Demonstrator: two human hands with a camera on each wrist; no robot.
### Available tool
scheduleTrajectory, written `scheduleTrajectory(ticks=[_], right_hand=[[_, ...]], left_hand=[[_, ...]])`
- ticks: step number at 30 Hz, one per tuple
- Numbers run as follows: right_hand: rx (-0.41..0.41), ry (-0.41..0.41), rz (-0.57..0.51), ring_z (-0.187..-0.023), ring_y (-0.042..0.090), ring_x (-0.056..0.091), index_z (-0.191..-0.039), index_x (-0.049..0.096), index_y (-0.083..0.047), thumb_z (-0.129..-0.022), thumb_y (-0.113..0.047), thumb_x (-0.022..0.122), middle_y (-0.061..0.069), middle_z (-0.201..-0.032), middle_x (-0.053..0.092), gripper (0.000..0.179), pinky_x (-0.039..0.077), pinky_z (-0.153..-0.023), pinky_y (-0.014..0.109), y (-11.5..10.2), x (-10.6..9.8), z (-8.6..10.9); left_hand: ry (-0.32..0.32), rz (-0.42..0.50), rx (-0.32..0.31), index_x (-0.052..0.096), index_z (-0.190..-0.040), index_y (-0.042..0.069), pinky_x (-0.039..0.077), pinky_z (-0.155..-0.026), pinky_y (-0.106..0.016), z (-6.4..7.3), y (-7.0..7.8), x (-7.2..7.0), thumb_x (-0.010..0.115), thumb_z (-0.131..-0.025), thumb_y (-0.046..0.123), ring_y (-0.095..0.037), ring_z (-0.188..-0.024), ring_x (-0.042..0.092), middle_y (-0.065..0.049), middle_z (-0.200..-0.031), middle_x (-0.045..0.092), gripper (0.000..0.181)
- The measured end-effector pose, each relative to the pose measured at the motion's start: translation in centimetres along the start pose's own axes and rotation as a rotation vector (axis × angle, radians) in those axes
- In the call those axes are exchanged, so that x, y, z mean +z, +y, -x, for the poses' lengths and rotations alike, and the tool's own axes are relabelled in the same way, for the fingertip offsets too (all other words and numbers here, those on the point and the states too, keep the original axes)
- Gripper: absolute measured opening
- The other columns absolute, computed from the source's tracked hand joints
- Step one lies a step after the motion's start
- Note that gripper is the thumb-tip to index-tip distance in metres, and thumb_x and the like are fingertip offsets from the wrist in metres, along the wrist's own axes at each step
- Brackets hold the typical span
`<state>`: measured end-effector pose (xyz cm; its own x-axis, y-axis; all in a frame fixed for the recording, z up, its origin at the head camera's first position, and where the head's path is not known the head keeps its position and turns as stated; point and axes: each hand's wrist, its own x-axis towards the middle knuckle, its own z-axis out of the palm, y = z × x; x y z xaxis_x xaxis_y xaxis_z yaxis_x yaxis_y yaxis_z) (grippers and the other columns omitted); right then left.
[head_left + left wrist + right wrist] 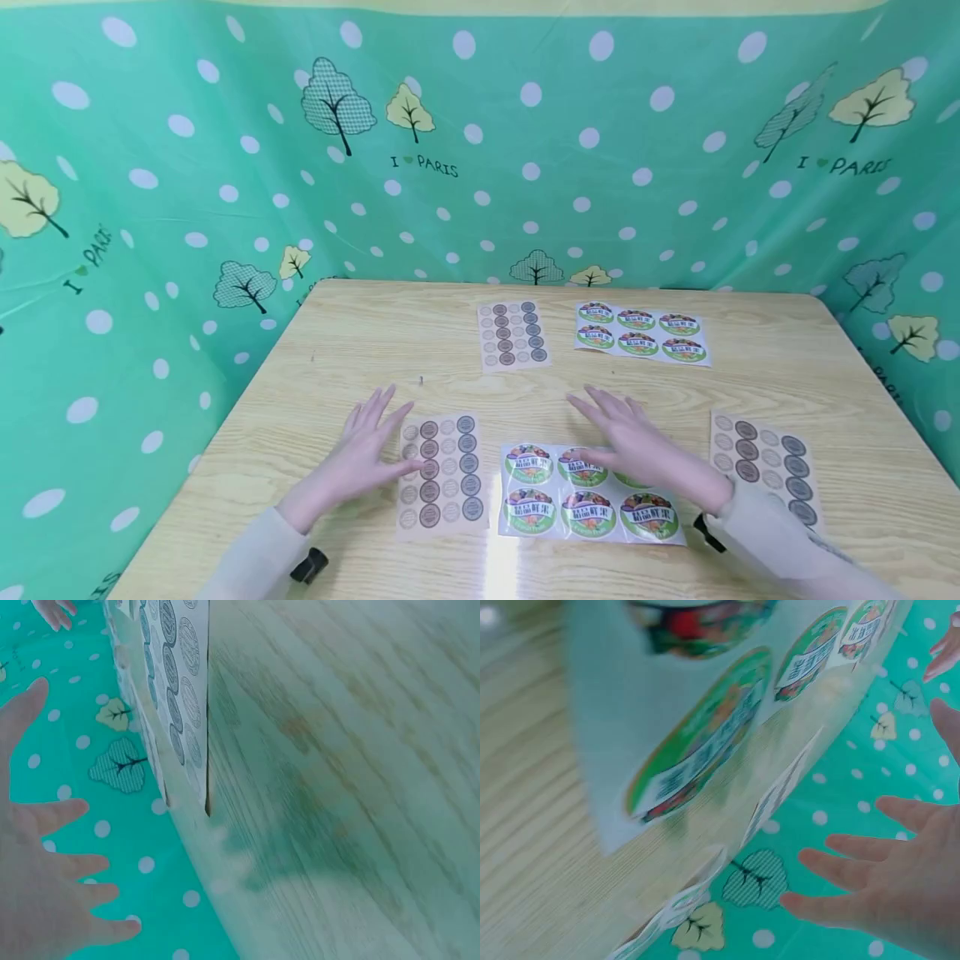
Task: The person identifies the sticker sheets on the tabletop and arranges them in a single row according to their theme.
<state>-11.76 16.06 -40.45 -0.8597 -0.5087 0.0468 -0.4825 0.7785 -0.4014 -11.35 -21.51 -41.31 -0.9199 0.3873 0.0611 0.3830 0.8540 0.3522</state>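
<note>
My left hand (363, 454), fingers spread, hovers at the left edge of a sheet of round brown and grey stickers (448, 479), its thumb overlapping that sheet in the head view. My right hand (637, 446) is spread over the upper right part of a sheet of oval fruit stickers (528, 487), hiding some of them. Neither hand holds anything. In the left wrist view the left hand's fingers (60, 866) are straight and apart. The right wrist view likewise shows straight, separated fingers (844, 870) beside the fruit sticker sheet (600, 750).
Farther back lie another round-sticker sheet (514, 336) and another fruit-sticker sheet (642, 333). A third round-sticker sheet (765, 458) sits at the right, partly behind the right forearm. The wooden table (360, 333) meets a green dotted curtain (480, 167) at the back and sides.
</note>
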Motion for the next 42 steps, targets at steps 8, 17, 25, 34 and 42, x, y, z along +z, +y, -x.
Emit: scheduleTrajectory(ticks=[8, 17, 25, 34, 42], right_hand=[[-0.042, -0.046, -0.057, -0.122, 0.041, 0.031, -0.135, 0.035, -0.008, -0.080, -0.039, 0.060, 0.025, -0.136, 0.030, 0.068, 0.017, -0.099, 0.061, -1.4, 0.6, -2.0], [-0.089, -0.070, -0.107, -0.118, 0.039, 0.038, -0.132, 0.038, -0.006, -0.080, -0.034, 0.062, 0.023, -0.131, 0.039, 0.065, 0.029, -0.097, 0.056, -2.6, 0.9, -4.1], [-0.095, -0.120, -0.234, -0.118, 0.033, 0.040, -0.130, 0.041, -0.004, -0.080, -0.029, 0.064, 0.018, -0.129, 0.043, 0.061, 0.033, -0.098, 0.047, -3.1, 1.9, -5.7], [-0.029, -0.225, -0.484, -0.111, 0.033, 0.048, -0.128, 0.042, -0.003, -0.082, -0.025, 0.061, 0.015, -0.127, 0.047, 0.054, 0.043, -0.090, 0.042, -3.9, 3.2, -7.6], [0.006, -0.233, -0.556, -0.105, 0.030, 0.052, -0.125, 0.047, -0.004, -0.080, -0.022, 0.064, 0.016, -0.117, 0.053, 0.051, 0.044, -0.088, 0.038, -4.3, 4.5, -9.2]], left_hand=[[0.012, 0.036, -0.002, 0.036, -0.134, 0.008, 0.011, -0.101, -0.060, 0.3, -0.6, -0.1, 0.065, -0.072, 0.049, -0.040, -0.129, 0.015, -0.019, -0.143, 0.019, 0.080], [0.018, 0.047, -0.027, 0.038, -0.133, 0.008, 0.024, -0.096, -0.062, 0.4, -1.2, -0.1, 0.064, -0.073, 0.048, -0.043, -0.122, 0.029, -0.020, -0.138, 0.029, 0.077], [0.033, 0.078, -0.012, 0.041, -0.131, 0.006, 0.029, -0.094, -0.059, 0.2, -1.8, 0.1, 0.068, -0.073, 0.040, -0.041, -0.117, 0.037, -0.021, -0.131, 0.039, 0.072], [0.028, 0.119, -0.007, 0.044, -0.127, 0.002, 0.037, -0.090, -0.055, -0.2, -2.2, 0.2, 0.070, -0.072, 0.031, -0.038, -0.110, 0.045, -0.018, -0.122, 0.047, 0.067], [-0.024, 0.150, -0.032, 0.045, -0.126, 0.001, 0.040, -0.089, -0.053, -0.9, -2.7, 0.2, 0.068, -0.075, 0.029, -0.037, -0.106, 0.048, -0.019, -0.117, 0.049, 0.063]])
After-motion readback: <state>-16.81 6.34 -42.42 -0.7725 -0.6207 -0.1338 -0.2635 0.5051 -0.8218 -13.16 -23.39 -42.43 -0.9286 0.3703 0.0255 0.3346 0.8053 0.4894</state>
